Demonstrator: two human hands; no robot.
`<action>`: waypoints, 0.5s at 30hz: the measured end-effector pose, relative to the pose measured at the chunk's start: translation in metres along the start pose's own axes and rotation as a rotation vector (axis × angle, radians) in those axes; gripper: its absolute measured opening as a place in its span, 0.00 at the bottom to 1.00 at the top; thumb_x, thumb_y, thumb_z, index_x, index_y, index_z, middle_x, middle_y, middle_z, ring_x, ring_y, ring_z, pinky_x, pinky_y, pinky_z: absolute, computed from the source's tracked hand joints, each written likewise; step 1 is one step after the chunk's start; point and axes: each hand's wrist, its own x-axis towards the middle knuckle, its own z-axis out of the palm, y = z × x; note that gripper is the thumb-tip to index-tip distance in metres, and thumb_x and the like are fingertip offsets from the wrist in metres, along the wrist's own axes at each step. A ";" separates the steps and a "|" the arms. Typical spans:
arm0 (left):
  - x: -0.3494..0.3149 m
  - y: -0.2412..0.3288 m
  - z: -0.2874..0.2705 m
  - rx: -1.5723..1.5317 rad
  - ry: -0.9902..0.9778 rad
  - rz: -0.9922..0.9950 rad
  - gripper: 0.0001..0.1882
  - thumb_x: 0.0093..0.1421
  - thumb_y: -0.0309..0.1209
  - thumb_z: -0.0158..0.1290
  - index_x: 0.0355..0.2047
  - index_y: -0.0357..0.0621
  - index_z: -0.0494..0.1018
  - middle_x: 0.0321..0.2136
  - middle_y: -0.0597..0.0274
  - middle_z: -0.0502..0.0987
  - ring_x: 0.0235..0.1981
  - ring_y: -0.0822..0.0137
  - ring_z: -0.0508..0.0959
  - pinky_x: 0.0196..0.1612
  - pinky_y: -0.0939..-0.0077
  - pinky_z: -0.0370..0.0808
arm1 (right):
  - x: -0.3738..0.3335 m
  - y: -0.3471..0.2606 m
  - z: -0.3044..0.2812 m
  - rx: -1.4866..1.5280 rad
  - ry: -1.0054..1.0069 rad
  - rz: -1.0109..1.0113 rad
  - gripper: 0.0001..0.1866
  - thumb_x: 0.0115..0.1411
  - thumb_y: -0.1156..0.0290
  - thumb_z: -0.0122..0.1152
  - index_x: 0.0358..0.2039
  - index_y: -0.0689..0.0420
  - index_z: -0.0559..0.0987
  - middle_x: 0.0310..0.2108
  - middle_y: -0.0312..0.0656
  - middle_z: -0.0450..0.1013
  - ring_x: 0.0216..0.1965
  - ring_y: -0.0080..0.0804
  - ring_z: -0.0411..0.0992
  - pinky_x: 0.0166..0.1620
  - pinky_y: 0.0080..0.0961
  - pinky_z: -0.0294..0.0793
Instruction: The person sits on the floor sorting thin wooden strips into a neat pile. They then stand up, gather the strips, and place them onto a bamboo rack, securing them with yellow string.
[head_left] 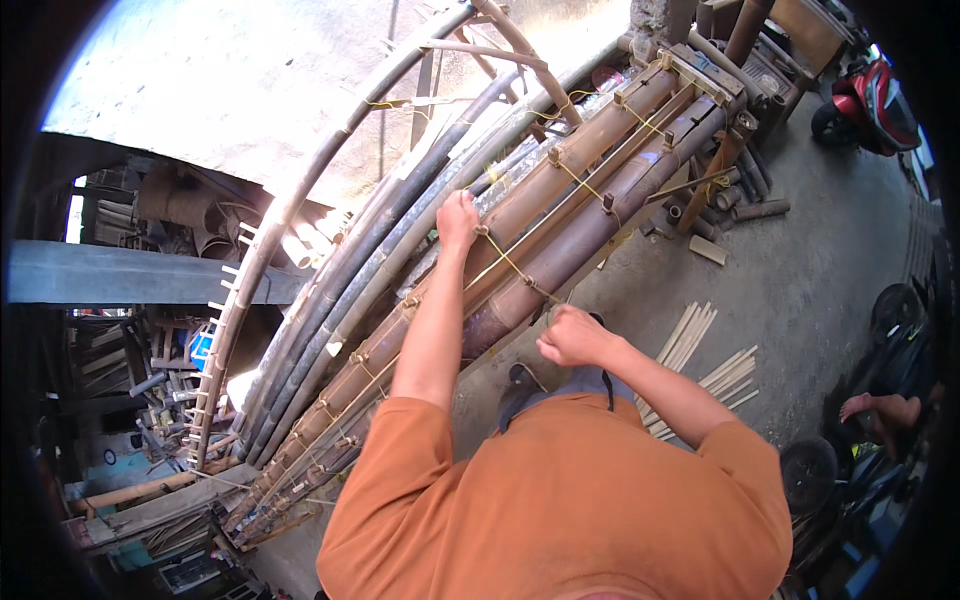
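Two long brown bamboo poles point(530, 294) lie side by side on a slant, with thinner strips between them. A yellow cord point(507, 258) crosses over them, passing small wooden pegs. At the far side of the poles my left hand point(459, 219) is closed in a fist; what it grips is hidden, though blurred yellow strands show just beyond it. My right hand point(572, 336) is closed on the near side, at the cord's end by the larger pole. Farther along, more yellow ties and pegs point(608, 203) bind the same poles.
Curved bamboo poles point(385, 235) arch along the left. Light wooden strips point(700, 365) lie on the floor at right, with cut bamboo pieces point(708, 250) farther off. A red motorbike point(875, 105) stands at the far right. Another person's bare foot point(858, 405) shows at the right edge.
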 end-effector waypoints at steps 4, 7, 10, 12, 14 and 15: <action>-0.015 0.003 -0.072 -0.023 -0.305 0.058 0.22 0.68 0.43 0.44 0.35 0.37 0.79 0.33 0.41 0.80 0.40 0.41 0.80 0.45 0.50 0.74 | 0.007 -0.049 0.025 -0.173 0.106 0.128 0.13 0.53 0.69 0.63 0.40 0.57 0.77 0.38 0.48 0.76 0.43 0.46 0.72 0.51 0.42 0.69; -0.063 -0.044 -0.137 0.053 -0.039 0.118 0.22 0.67 0.43 0.45 0.41 0.35 0.77 0.36 0.39 0.80 0.42 0.41 0.79 0.47 0.52 0.73 | 0.024 -0.090 0.072 0.280 0.087 0.133 0.14 0.58 0.62 0.63 0.43 0.52 0.77 0.41 0.43 0.76 0.47 0.41 0.72 0.51 0.44 0.69; -0.132 -0.089 -0.182 0.164 -0.681 0.008 0.20 0.65 0.42 0.48 0.49 0.40 0.73 0.43 0.40 0.79 0.47 0.41 0.77 0.52 0.48 0.69 | 0.048 -0.121 0.107 1.787 0.051 0.874 0.14 0.63 0.57 0.60 0.43 0.50 0.78 0.39 0.38 0.76 0.44 0.32 0.73 0.49 0.37 0.72; -0.192 -0.065 -0.173 0.184 -0.398 0.148 0.16 0.63 0.40 0.52 0.44 0.43 0.74 0.42 0.45 0.80 0.46 0.44 0.78 0.52 0.41 0.64 | 0.069 -0.108 0.124 2.097 0.717 0.768 0.14 0.68 0.55 0.51 0.37 0.52 0.77 0.35 0.33 0.75 0.32 0.20 0.72 0.38 0.24 0.72; -0.197 -0.062 -0.156 0.202 -0.279 0.075 0.15 0.62 0.40 0.55 0.44 0.45 0.72 0.43 0.49 0.80 0.47 0.48 0.77 0.51 0.38 0.59 | 0.119 -0.121 0.111 1.690 1.265 0.349 0.11 0.68 0.65 0.47 0.29 0.52 0.73 0.31 0.36 0.73 0.32 0.19 0.70 0.37 0.23 0.70; -0.196 -0.065 -0.149 0.184 -0.279 0.019 0.16 0.62 0.38 0.55 0.47 0.46 0.72 0.39 0.45 0.79 0.44 0.48 0.79 0.53 0.37 0.60 | 0.137 -0.154 0.094 1.760 1.037 0.310 0.12 0.67 0.65 0.47 0.28 0.55 0.73 0.30 0.41 0.72 0.32 0.28 0.71 0.42 0.30 0.70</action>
